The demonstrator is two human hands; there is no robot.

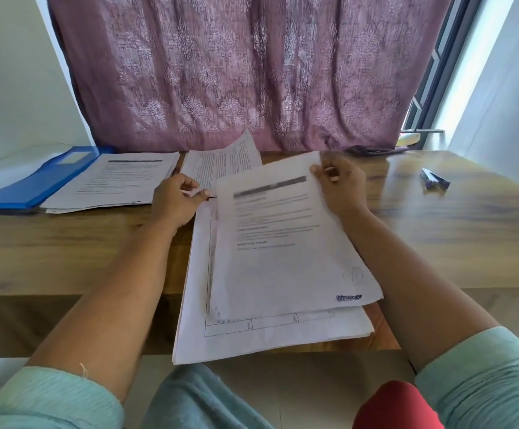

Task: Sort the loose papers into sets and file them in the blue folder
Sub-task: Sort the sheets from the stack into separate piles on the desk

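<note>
- The right hand pinches the top right corner of a white printed sheet, thumb on the front, fingers curled behind it.
- The left hand is curled, pinching the top left corner of the paper at the head of the pile; whether it grips that same sheet or one beneath is hard to tell.
- That sheet lies on a thick stack of loose white papers, which overhangs the near edge of the brown wooden desk; its long axis runs away from the person.
- The open blue plastic folder lies at the far left of the desk, a sorted set of printed pages just beside it, partly on its inner flap.
- A second small set leans between that set and the stack, one page curling upward.
- The folder lies left of both hands, nearer the left one, so filing would likely mean a leftward carry across the desk.
- A dark stapler-like tool rests well apart on the right.
</note>
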